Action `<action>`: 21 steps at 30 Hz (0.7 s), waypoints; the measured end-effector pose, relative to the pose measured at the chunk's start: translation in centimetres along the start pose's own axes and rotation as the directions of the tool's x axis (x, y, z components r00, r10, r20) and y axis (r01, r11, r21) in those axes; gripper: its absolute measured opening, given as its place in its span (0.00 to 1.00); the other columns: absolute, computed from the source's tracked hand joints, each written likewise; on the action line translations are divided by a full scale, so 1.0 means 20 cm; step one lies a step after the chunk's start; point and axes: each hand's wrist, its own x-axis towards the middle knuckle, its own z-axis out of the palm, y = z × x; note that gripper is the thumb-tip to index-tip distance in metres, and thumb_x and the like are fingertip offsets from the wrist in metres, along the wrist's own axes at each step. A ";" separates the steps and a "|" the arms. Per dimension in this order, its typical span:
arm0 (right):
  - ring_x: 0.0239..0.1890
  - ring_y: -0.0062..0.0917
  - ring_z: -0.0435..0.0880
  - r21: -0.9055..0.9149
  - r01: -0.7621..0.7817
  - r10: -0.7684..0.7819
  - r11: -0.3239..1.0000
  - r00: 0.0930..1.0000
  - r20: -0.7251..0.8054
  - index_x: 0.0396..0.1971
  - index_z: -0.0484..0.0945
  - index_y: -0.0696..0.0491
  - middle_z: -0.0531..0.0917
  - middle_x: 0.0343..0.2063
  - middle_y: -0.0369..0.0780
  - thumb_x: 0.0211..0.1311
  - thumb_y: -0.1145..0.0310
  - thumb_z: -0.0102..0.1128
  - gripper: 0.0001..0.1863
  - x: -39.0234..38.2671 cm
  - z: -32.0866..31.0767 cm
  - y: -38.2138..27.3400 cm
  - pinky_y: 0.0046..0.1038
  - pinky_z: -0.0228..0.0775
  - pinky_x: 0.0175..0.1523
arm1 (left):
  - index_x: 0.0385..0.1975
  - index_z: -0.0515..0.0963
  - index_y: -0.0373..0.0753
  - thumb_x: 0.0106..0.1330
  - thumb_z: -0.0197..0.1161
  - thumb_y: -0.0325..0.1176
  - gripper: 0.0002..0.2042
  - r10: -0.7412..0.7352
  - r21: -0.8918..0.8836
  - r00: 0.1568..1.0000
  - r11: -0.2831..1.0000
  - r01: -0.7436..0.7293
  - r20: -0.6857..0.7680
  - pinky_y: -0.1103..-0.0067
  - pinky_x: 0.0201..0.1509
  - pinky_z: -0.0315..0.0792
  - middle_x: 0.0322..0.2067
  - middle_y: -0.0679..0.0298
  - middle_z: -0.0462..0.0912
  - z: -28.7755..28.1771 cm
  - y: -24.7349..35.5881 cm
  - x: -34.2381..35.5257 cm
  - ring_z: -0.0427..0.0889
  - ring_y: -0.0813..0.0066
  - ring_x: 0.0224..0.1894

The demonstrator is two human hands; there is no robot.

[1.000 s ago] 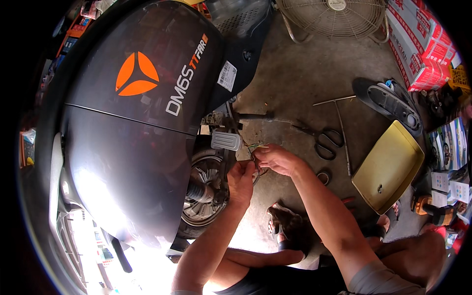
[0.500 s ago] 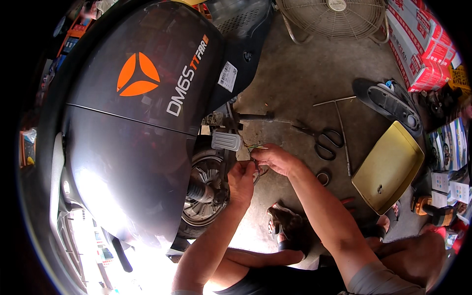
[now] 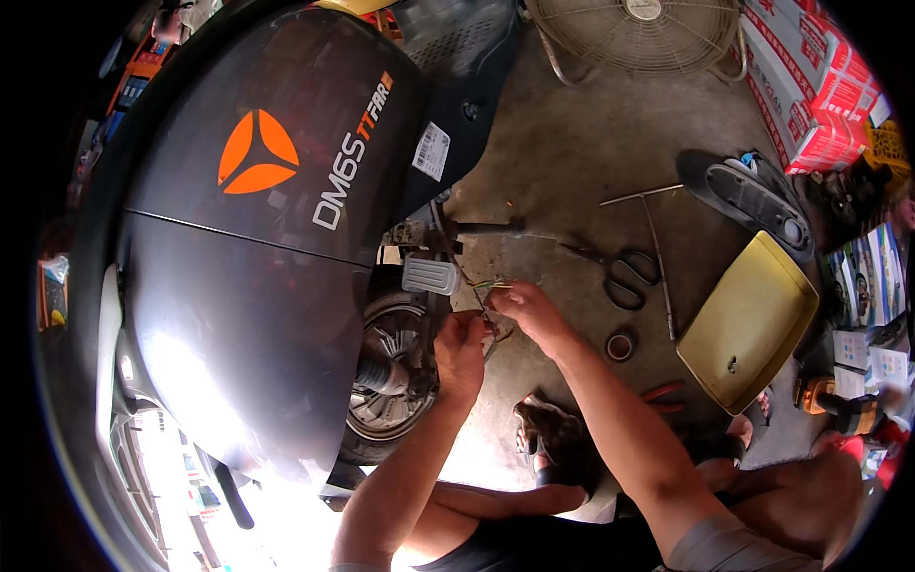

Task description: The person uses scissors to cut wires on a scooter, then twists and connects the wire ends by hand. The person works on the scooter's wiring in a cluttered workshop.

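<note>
Beside the front wheel (image 3: 386, 419) of a dark grey vehicle body (image 3: 238, 286), both my hands work close together on thin wires (image 3: 492, 285). My right hand (image 3: 524, 310) pinches them, and their green and pale ends stick out past its fingertips. Just below and to the left, the fingers of my left hand (image 3: 460, 351) are closed on the lower stretch of wire. Something reddish shows at those fingertips, too small to name. A grey ribbed pedal (image 3: 431, 276) sits just above my left hand, apart from it.
On the concrete floor to the right lie black scissors (image 3: 611, 261), a T-handle wrench (image 3: 658, 250), a tape roll (image 3: 621, 358), red-handled pliers (image 3: 664, 390) and a yellow tray (image 3: 724, 353). A floor fan (image 3: 639, 38) and red-and-white boxes (image 3: 796, 95) stand farther off.
My hands stay at the wires, with the right fingers shifted slightly and a little more gap between the hands. The whole view has slid slightly left.
</note>
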 end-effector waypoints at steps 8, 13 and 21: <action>0.34 0.24 0.81 -0.355 0.141 -0.192 0.924 0.975 -0.112 0.31 0.79 0.58 0.83 0.28 0.38 0.56 0.70 0.58 0.07 -0.15 0.05 -0.01 0.26 0.72 0.44 | 0.40 0.72 0.30 0.66 0.56 0.27 0.07 0.209 0.274 0.977 0.938 -0.211 0.037 0.79 0.38 0.74 0.30 0.58 0.83 -0.01 0.04 -0.01 0.84 0.72 0.34; 0.34 0.25 0.82 -0.365 0.149 -0.208 0.919 0.970 -0.128 0.30 0.79 0.58 0.83 0.28 0.39 0.55 0.71 0.60 0.07 -0.16 0.09 -0.02 0.28 0.73 0.42 | 0.38 0.73 0.30 0.66 0.56 0.26 0.06 0.259 0.399 0.965 0.880 -0.256 0.047 0.78 0.39 0.75 0.31 0.56 0.83 -0.01 0.07 -0.02 0.84 0.71 0.34; 0.33 0.23 0.79 -0.370 0.091 -0.167 0.924 0.970 -0.178 0.29 0.79 0.58 0.83 0.26 0.38 0.55 0.72 0.61 0.05 -0.15 0.11 -0.02 0.27 0.71 0.42 | 0.37 0.74 0.30 0.65 0.56 0.25 0.06 0.206 0.399 0.977 0.892 -0.211 0.057 0.80 0.39 0.76 0.29 0.57 0.83 -0.02 0.05 0.00 0.84 0.73 0.33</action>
